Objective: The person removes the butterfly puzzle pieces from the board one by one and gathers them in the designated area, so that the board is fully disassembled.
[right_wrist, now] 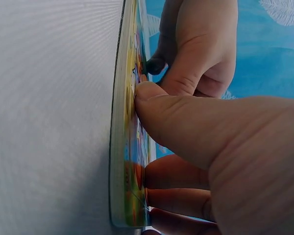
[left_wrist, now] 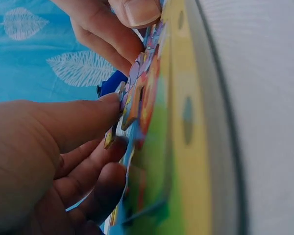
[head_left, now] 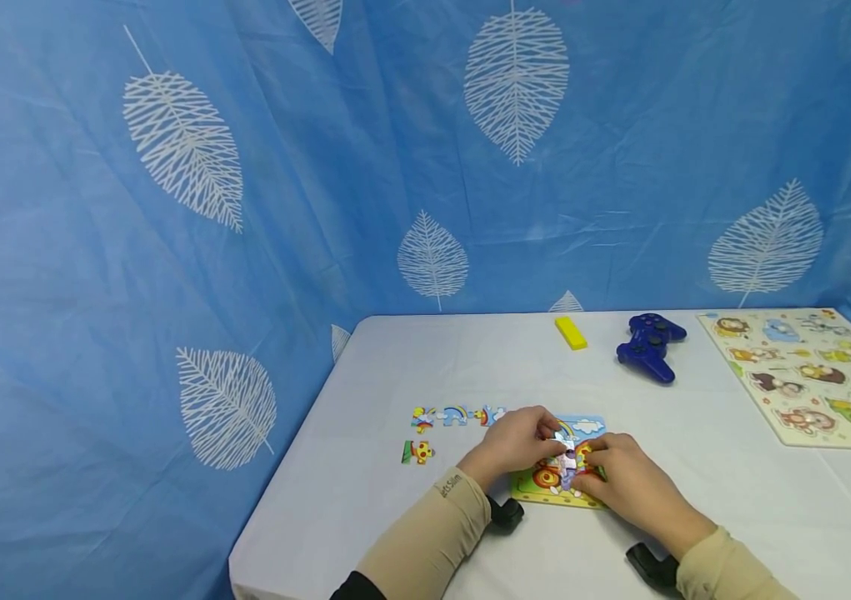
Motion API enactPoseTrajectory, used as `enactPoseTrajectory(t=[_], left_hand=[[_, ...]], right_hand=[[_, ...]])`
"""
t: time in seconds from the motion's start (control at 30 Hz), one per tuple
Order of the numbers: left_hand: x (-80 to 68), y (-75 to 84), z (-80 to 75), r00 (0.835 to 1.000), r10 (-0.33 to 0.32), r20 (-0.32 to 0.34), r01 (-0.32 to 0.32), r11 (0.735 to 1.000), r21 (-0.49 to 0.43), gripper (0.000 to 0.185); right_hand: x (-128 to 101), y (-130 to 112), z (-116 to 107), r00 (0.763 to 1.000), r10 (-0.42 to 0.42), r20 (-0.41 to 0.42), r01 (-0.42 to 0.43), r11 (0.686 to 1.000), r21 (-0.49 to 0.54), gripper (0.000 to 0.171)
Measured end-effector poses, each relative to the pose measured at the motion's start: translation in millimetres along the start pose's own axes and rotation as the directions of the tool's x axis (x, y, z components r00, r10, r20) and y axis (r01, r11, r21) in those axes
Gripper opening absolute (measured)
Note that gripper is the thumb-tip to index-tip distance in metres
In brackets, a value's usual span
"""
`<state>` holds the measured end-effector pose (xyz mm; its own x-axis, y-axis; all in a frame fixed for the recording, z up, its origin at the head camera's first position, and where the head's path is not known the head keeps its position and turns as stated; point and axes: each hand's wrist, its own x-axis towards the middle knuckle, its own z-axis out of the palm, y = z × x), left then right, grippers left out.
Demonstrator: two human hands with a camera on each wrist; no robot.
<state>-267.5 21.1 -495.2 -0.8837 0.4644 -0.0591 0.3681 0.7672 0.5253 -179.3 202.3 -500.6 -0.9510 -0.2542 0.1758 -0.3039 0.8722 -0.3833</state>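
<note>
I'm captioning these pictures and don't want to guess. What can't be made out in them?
Parts of the jigsaw board's picture: head view, covered by the left hand and right hand.
Full outline of the jigsaw piece in the left hand: left wrist view, partly behind the left thumb.
Jigsaw board's printed design: right wrist view, nearly edge-on, partly behind the right thumb.
Animal board's right side: head view, cut off by the picture's edge.

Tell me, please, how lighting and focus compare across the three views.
Head: bright, fairly even light, with a faint sheen on the blue curtain; left wrist: dimmer, with the lower part of the puzzle board blurred; right wrist: also dim, with a soft shadow on the white tablecloth beside the board's lower end.
</note>
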Motion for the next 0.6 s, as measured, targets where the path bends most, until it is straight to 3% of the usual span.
enactPoseTrajectory(t=[0.1,0.2,0.4,0.5,0.6], left_hand=[[-0.5,-1.3,-1.2,1.0,-0.022,-0.013,0.02,0.991,-0.13,0.016],[0.0,-3.6,-0.2,0.998,-0.05,-0.039,0.039,0.967,-0.253,0.01],[-0.5,-5.3,0.4,0.994,-0.074,-0.085,0.041,0.94,-0.34,0.006],[-3.5,-6.7,-11.1,0.992,-0.083,-0.094,0.037,0.912,-0.409,0.007],[-10.7,-18.1,-38.9,0.994,-0.066,-0.082,0.022,0.891,-0.453,0.01]], right_hand=[[0.2,0.1,-0.1,1.0,0.008,0.011,-0.008,1.0,-0.003,0.037],[0.5,0.4,0.0,1.0,0.009,0.016,-0.009,1.0,-0.006,0.037],[1.1,0.3,-0.9,1.0,0.014,0.019,-0.014,1.0,-0.004,0.036],[0.8,0.8,0.1,1.0,0.013,0.016,-0.013,1.0,-0.001,0.035],[0.8,1.3,1.5,1.0,0.006,0.014,-0.006,1.0,0.001,0.034]])
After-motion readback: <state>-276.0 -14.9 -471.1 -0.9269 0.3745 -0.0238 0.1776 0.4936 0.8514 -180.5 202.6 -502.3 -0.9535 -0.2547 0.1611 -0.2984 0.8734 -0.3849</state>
